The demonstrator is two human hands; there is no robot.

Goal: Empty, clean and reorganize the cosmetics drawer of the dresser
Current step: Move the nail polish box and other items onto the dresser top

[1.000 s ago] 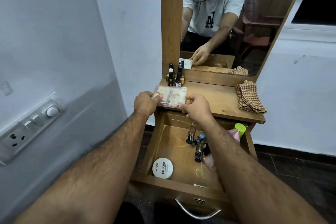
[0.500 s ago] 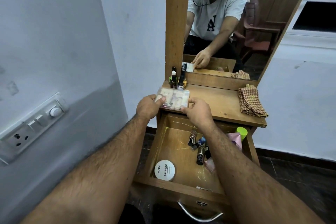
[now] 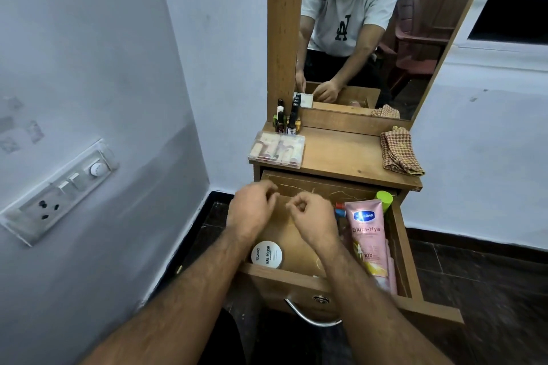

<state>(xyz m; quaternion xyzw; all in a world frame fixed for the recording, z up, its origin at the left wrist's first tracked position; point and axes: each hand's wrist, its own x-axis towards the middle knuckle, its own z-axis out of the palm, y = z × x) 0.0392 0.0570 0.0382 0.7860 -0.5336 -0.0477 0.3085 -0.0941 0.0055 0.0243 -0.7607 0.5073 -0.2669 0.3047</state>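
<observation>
The dresser's cosmetics drawer (image 3: pixel 284 278) is pulled out below me. In it lie a white round nail polish tin (image 3: pixel 267 254) at the front left, a pink Vaseline tube (image 3: pixel 367 234) along the right side and a green cap (image 3: pixel 384 198) at the back right. My left hand (image 3: pixel 252 213) and my right hand (image 3: pixel 314 219) hover side by side over the drawer's back half, fingers loosely curled, nothing in them. My right arm hides the drawer's middle. A clear plastic box (image 3: pixel 277 149) of small cosmetics lies on the dresser top (image 3: pixel 341 154), at its front left corner.
Several nail polish bottles (image 3: pixel 286 121) stand behind the clear box against the mirror frame. A folded checked cloth (image 3: pixel 398 154) lies at the right end of the top. The wall with a switch panel (image 3: pixel 59 190) is close on the left. The drawer's metal handle (image 3: pixel 311 317) juts toward me.
Both hands let go of the clear box, which now rests on the dresser top, and came back down over the open drawer. My view has tilted down toward the drawer.
</observation>
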